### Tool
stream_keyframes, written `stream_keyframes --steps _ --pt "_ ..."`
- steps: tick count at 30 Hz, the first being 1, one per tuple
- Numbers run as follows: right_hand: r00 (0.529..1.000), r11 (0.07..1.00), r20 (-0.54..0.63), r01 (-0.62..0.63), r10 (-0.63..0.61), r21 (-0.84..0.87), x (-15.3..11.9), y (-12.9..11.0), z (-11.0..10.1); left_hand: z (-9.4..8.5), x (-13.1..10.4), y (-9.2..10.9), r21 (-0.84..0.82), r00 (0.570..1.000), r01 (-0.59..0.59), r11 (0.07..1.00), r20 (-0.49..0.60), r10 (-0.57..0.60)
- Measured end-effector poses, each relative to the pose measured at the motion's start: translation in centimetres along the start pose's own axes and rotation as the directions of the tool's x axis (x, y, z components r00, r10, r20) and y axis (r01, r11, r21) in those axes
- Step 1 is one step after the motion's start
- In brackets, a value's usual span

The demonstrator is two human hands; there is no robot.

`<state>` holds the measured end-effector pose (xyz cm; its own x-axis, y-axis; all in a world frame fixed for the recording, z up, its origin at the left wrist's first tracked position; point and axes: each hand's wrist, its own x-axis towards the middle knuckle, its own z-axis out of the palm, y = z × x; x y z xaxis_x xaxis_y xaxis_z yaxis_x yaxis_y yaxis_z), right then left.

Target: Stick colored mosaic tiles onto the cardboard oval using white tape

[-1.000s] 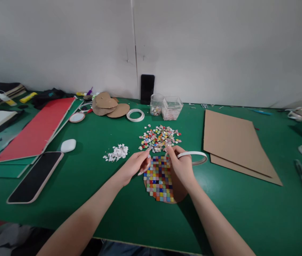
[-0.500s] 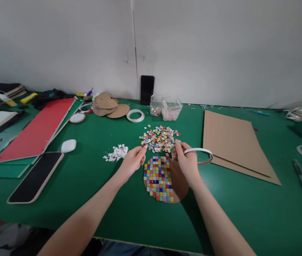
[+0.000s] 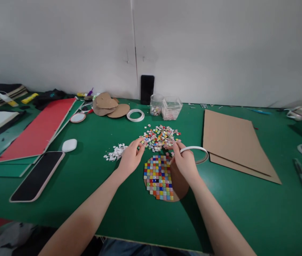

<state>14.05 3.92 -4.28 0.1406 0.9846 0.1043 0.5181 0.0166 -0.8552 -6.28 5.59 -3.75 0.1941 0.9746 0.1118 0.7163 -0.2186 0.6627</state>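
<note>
My left hand (image 3: 131, 155) reaches to the left edge of a pile of small coloured mosaic tiles (image 3: 160, 138), thumb and forefinger apart, with no tile visible between them. My right hand (image 3: 186, 163) has a narrow roll of white tape (image 3: 206, 153) hooked round its fingers; its fingertips are bent near the pile's right side. Whether they also pinch a tile is too small to tell. Below both hands lies a round cardboard disc (image 3: 180, 183). Rows of glossy mosaic tiles (image 3: 158, 177) cover its left and middle part, while bare cardboard shows on the right.
White paper scraps (image 3: 115, 153) lie beside my left hand. Behind are a tape roll (image 3: 135, 115), cardboard discs (image 3: 118, 111), a clear cup (image 3: 156, 106), a clear box (image 3: 171, 108) and an upright phone (image 3: 147, 89). Cardboard sheets (image 3: 228, 142) lie right; another phone (image 3: 37, 176) lies left.
My left hand has moved slightly toward the pile's left edge, and its pinched fingers have parted. My right hand has shifted a little left with the tape roll.
</note>
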Motion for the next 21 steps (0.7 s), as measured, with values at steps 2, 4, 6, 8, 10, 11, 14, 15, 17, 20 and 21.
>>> stream_keyframes --steps 2,4,6,8,10,11,14,15,17,20,21 --pt "1.000 0.999 -0.012 -0.009 0.009 0.036 0.0 -0.1 -0.1 -0.1 -0.2 0.1 -0.002 1.000 -0.015 1.000 0.008 0.015" --pt "1.000 0.998 -0.027 -0.011 0.012 0.060 0.0 -0.2 -0.3 -0.1 -0.4 0.1 0.013 0.999 -0.038 0.999 0.008 0.038" --pt "0.999 0.998 -0.048 -0.003 0.006 0.060 0.0 -0.4 -0.4 0.0 -0.4 0.0 0.034 0.998 -0.055 0.998 0.001 0.055" --pt "0.998 0.998 -0.058 0.002 0.001 0.057 0.0 -0.5 -0.5 0.2 -0.3 -0.3 0.051 0.998 -0.065 0.997 -0.003 0.065" --pt "0.998 0.998 -0.057 0.006 -0.003 0.063 0.0 -0.5 -0.5 0.3 -0.2 -0.5 0.068 0.997 -0.081 0.994 -0.003 0.081" --pt "0.998 0.998 -0.058 0.008 -0.004 0.065 0.1 -0.4 -0.5 0.3 -0.2 -0.6 0.077 0.996 -0.090 0.993 -0.003 0.091" --pt "0.999 0.999 -0.050 -0.003 0.005 0.043 0.3 0.0 -0.4 0.5 0.0 -0.4 0.103 0.994 -0.107 0.989 0.008 0.107" --pt "0.999 1.000 -0.038 -0.012 0.013 0.024 0.3 0.2 -0.3 0.6 0.1 -0.2 0.108 0.994 -0.110 0.988 0.017 0.109" --pt "1.000 0.999 -0.011 -0.029 0.029 -0.013 0.5 0.5 -0.3 0.7 0.3 0.2 0.118 0.992 -0.124 0.985 0.039 0.121" --pt "0.999 0.999 0.008 -0.038 0.038 -0.020 0.6 0.6 -0.3 1.0 0.7 0.9 0.141 0.984 -0.171 0.975 0.082 0.161" --pt "0.999 0.999 0.009 -0.038 0.038 -0.010 0.7 0.6 -0.4 1.1 0.9 1.1 0.151 0.980 -0.186 0.971 0.097 0.173"
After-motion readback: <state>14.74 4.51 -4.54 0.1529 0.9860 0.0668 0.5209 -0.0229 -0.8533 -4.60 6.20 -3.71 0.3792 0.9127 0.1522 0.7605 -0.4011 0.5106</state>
